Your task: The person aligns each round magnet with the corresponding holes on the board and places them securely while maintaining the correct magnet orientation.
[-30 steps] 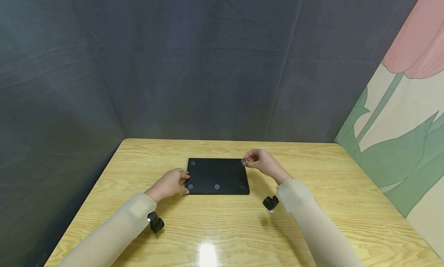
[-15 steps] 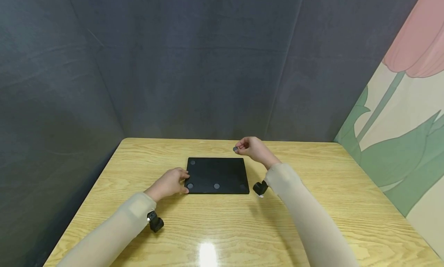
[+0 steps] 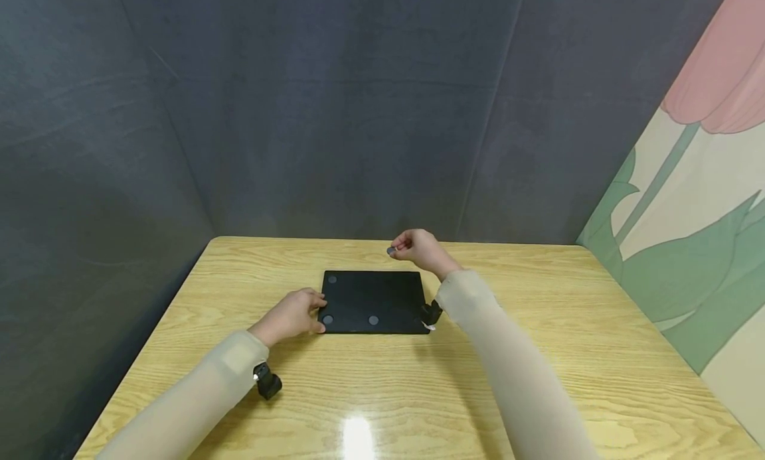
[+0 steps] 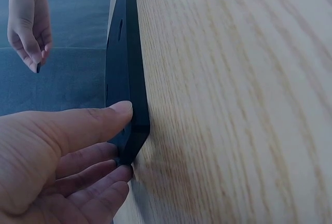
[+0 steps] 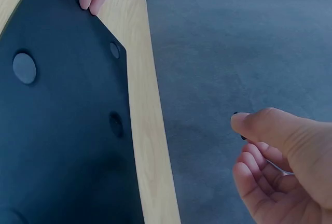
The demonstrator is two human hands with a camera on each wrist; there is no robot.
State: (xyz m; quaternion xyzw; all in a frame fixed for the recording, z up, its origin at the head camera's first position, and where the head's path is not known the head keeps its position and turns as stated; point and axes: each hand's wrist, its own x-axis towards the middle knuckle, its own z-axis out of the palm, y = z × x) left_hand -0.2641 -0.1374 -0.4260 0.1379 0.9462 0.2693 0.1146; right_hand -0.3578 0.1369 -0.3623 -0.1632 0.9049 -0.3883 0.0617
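Backdrop: a dark grey curtain point(image 3: 358, 115), hanging behind the black board point(image 3: 376, 294) and along its left. Wall: a painted wall point(image 3: 699, 254), pink flower and green leaves, showing well off to the board's right. Surface: a wood-grain table point(image 3: 597, 314), carrying the board flat; a bright glare patch point(image 3: 357, 440) is shining nearest the wearer, in front of it.

On the board: three grey discs — far-left disc point(image 3: 332, 280), near-left disc point(image 3: 327, 320), near-middle disc point(image 3: 373, 320) — and a round dark hollow point(image 5: 116, 124) along its far edge.

Left hand point(image 3: 293, 317): gripping the board's near-left corner, thumb on top, fingers bearing on the left edge. Right hand point(image 3: 423, 251): raised beyond the board's far edge, thumb and fingertips pinching a small dark disc point(image 3: 391, 251), which is not touching the board.

Wrist gear: left wrist camera point(image 3: 267, 383), hanging in front of the board's left end; right wrist camera point(image 3: 431, 314), blocking the head view of its near-right corner. Sleeves: left sleeve point(image 3: 197, 387) and right sleeve point(image 3: 514, 354), both pale, reaching toward the board from the near side.
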